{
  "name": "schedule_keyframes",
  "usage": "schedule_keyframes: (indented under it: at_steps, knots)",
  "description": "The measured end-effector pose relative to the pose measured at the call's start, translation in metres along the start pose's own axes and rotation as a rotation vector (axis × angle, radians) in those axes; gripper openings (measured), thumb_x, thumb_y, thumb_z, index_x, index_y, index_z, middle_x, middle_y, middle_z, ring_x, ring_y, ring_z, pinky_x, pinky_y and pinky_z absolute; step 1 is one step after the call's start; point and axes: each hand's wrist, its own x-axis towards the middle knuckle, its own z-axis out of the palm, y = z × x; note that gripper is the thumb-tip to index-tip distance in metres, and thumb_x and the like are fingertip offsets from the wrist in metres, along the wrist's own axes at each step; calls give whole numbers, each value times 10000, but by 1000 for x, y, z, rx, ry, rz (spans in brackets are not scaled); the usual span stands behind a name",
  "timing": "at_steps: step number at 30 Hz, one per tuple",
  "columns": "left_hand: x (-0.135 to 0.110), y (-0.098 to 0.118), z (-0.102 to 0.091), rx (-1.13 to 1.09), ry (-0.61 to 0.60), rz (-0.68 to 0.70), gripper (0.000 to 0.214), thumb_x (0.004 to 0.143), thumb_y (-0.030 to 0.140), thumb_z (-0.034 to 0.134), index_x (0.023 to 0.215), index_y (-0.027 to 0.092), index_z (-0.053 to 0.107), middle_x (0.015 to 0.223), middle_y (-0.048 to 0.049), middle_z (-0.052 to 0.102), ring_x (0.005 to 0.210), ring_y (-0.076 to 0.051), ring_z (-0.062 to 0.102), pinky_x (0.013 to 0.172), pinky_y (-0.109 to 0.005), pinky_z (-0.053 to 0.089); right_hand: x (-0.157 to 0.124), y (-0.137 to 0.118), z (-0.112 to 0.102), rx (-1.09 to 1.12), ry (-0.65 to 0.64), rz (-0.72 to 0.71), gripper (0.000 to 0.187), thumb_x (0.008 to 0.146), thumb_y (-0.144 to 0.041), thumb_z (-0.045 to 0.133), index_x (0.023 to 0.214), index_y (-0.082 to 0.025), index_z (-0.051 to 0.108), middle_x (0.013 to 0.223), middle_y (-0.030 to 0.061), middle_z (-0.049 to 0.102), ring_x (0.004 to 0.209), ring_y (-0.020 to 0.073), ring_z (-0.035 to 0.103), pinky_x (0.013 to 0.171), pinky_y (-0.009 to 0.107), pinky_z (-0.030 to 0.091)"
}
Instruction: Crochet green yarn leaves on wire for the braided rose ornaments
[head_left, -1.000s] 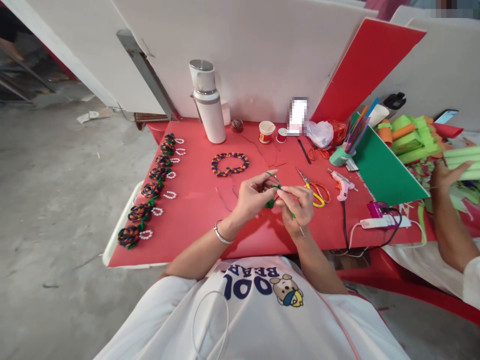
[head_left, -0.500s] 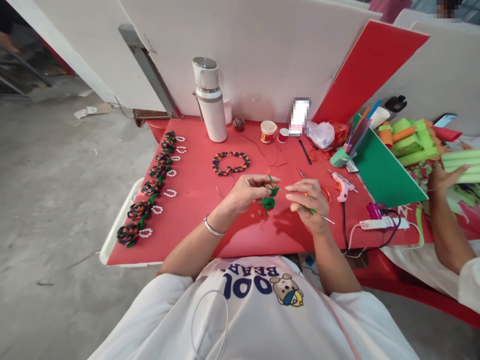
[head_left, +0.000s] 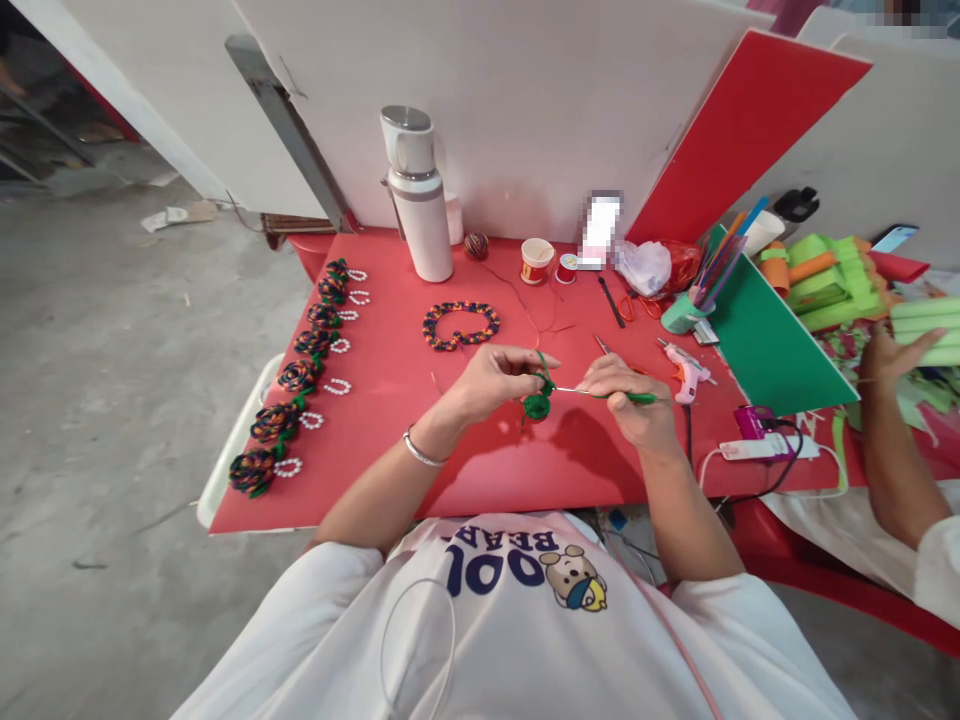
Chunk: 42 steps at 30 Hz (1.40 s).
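Right above the red bench (head_left: 390,420), L hand (head_left: 495,385) has its grip closed on a small green yarn piece (head_left: 537,406), pinched b/w thumb & fingers w/ the round part hanging just below. R hand (head_left: 632,400) has its grip closed on a thin green-handled hook (head_left: 571,390), metal end pointing left & meeting the yarn; can't tell if it's thru a stitch tbh. Braided multicolour loop (head_left: 427,328) lies flat just beyond L hand. Pink glue gun (head_left: 685,370) sits near R hand, on its right side. Dark multicolour yarn flowers (head_left: 276,422) line the bench's left edge w/ white bead loops (head_left: 311,421) beside 'em. White flask (head_left: 422,225) stands upright at the back.
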Motion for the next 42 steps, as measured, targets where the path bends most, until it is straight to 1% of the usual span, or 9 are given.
schedule_keyframes:
  at_steps: [3,6,10,13,16,20,25,33,42]
  knots:
    - [1,-6,11,-14,47,51,380,601,159,775,975,102,814,671,-10,669,587,-94,576,561,-212,449,-6,8,19,48,158,5,222,967,-499,622,1021,-356,784,952,14,800,939,233,709,909,473,560]
    - [1,-17,23,31,120,110,429,617,156,754,1039,96,805,672,3,671,558,-72,539,550,-198,431,-13,8,36,-217,191,-71,207,987,-433,615,1080,-333,770,1100,38,781,1040,229,679,938,459,552]
    - [1,-28,34,59,314,175,531,634,156,765,1163,114,772,699,18,682,548,-51,516,527,-167,405,-23,5,48,-639,237,-237,226,981,-333,643,1186,-319,735,1177,65,774,1068,231,656,938,435,543]
    - [-1,-28,36,-64,202,109,509,633,218,819,1131,118,776,703,1,701,548,-74,560,539,-190,456,-26,7,53,-757,361,-281,232,993,-359,617,1197,-321,720,1165,72,769,1068,235,672,931,431,547]
    - [-2,-20,30,-138,65,34,422,603,262,879,994,122,804,707,-30,723,563,-99,602,543,-211,488,-22,10,53,-573,434,-242,215,1010,-401,581,1151,-331,728,1091,55,767,1019,229,697,925,448,557]
    - [-6,-5,16,-78,2,-39,430,605,277,905,997,124,817,779,-74,766,574,-108,632,505,-192,473,-13,11,34,-85,275,-78,245,968,-511,612,1018,-317,753,995,41,785,957,232,722,861,439,597]
    - [-10,4,8,78,-32,-62,408,696,269,831,1077,126,806,845,-79,785,628,-131,676,545,-214,539,-5,6,0,169,-9,118,268,930,-526,663,981,-292,783,1029,63,815,982,259,754,901,475,608]
    - [-8,3,13,295,23,79,234,753,218,717,936,114,818,839,-70,789,648,-135,668,594,-224,557,9,-9,-28,119,-261,171,202,975,-403,645,1067,-290,785,1144,68,804,1073,245,744,980,451,580]
    - [-6,-2,9,581,154,248,301,742,145,658,993,131,824,820,-54,799,614,-117,621,570,-212,484,10,-14,-21,-67,-238,96,177,991,-339,622,1074,-296,772,1158,51,803,1076,239,746,972,433,576]
